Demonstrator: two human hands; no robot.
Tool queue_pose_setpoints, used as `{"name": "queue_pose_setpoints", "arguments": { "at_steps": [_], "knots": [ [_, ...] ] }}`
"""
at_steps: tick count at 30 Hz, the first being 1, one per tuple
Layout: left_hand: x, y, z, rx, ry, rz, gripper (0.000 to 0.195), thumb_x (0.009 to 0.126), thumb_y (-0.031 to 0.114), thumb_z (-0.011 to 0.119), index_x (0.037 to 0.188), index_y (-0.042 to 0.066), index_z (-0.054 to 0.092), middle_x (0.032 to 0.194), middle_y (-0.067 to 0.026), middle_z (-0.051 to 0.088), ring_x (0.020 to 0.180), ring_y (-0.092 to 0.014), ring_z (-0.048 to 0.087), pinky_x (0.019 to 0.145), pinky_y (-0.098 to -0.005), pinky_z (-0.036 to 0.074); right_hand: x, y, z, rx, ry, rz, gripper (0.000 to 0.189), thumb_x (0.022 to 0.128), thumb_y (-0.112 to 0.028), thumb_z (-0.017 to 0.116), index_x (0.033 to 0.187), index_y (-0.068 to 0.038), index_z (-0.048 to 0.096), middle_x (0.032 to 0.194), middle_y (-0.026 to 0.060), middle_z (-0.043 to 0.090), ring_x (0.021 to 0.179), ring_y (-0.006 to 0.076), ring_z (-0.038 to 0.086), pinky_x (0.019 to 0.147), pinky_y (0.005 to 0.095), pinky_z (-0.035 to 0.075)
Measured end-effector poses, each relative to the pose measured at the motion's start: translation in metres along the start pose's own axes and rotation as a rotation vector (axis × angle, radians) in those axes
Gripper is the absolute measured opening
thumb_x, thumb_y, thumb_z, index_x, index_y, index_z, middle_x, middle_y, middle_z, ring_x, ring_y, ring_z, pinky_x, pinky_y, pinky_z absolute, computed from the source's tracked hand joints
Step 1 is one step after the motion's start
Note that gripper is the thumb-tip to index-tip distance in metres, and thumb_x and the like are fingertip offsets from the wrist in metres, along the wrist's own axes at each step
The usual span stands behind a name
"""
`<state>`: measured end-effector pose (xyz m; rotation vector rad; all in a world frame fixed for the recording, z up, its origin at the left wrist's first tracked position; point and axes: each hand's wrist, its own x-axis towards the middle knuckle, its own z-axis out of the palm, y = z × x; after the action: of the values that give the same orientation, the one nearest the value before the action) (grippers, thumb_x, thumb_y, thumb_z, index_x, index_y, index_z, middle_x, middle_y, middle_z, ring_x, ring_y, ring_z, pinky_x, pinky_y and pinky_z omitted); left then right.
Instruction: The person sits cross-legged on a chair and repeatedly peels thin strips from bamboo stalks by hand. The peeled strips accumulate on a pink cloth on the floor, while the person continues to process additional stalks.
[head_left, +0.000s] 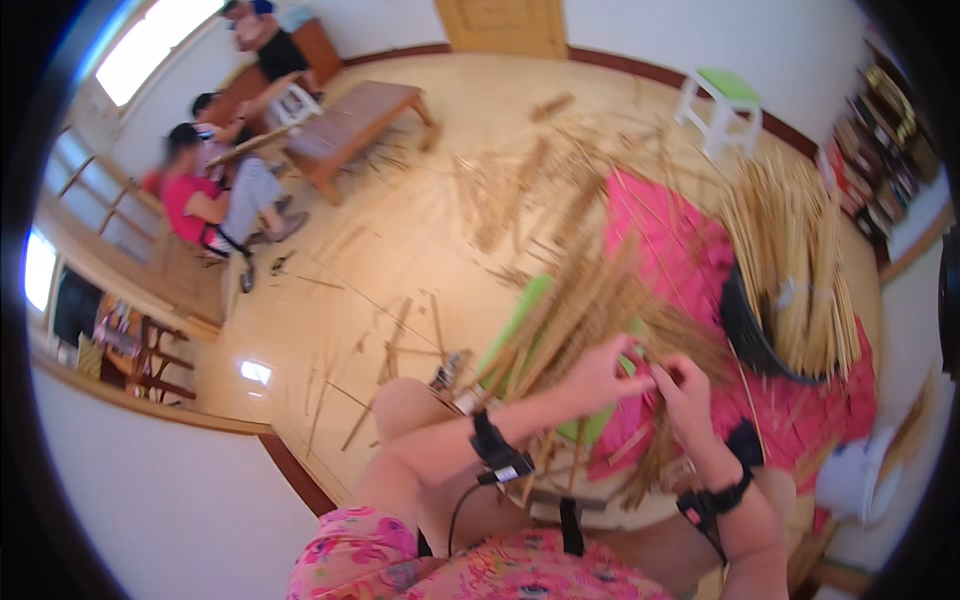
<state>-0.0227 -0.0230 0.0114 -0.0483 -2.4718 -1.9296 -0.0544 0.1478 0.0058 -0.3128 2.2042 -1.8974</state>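
My left hand (609, 381) and my right hand (684, 391) meet in front of my knees, thumbs and fingertips nearly touching. Blur hides whether a thin strand is pinched between them. Just beyond my left hand, a loose pile of dried straw-like stalks (574, 315) lies across a bright green surface (523, 319), which looks like a stool seat. More dried stalks (679, 322) fan out past my right hand. Pink cloth (660, 217) spreads over the floor underneath. Both wrists wear black straps with small devices.
At right, a black basin (739, 330) holds a tall bound bundle of stalks (795, 262); a white bucket (855, 476) stands nearer. Straw scraps (495, 195) litter the floor. Farther off are a green-topped stool (724, 97), a low wooden table (360, 127) and several people (199, 195).
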Motion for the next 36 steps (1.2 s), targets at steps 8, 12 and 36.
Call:
{"name": "queue_pose_setpoints", "arguments": {
  "at_steps": [8, 12, 36],
  "knots": [
    [0.004, -0.018, 0.003, -0.281, -0.051, -0.175, 0.018, 0.086, 0.014, 0.066, 0.092, -0.002, 0.064, 0.079, -0.0035, 0.065, 0.07, -0.008, 0.059, 0.063, -0.0234, 0.048, 0.001, 0.017, -0.003, 0.074, -0.121, 0.079, 0.011, 0.086, -0.01, 0.065, 0.088, 0.0, 0.063, 0.075, -0.0029, 0.059, 0.067, 0.0032, 0.051, 0.059, 0.0202, 0.041],
    [0.002, -0.015, 0.001, -0.29, -0.07, -0.222, 0.014, 0.09, 0.011, 0.06, 0.092, -0.003, 0.062, 0.078, -0.0038, 0.064, 0.067, -0.009, 0.059, 0.061, -0.0232, 0.046, -0.003, 0.011, 0.001, 0.238, -0.148, 0.186, 0.011, 0.087, -0.011, 0.065, 0.091, -0.001, 0.063, 0.082, -0.0015, 0.061, 0.073, 0.0036, 0.051, 0.065, 0.02, 0.042],
    [0.004, -0.003, -0.009, -0.338, -0.032, -0.24, 0.011, 0.091, 0.014, 0.061, 0.089, 0.003, 0.06, 0.074, 0.0006, 0.061, 0.063, -0.005, 0.056, 0.056, -0.0187, 0.04, -0.005, 0.005, 0.006, 0.061, -0.146, 0.064, 0.009, 0.089, -0.01, 0.064, 0.092, -0.003, 0.06, 0.079, -0.0067, 0.054, 0.068, 0.0008, 0.045, 0.059, 0.018, 0.037]
  ]
}}
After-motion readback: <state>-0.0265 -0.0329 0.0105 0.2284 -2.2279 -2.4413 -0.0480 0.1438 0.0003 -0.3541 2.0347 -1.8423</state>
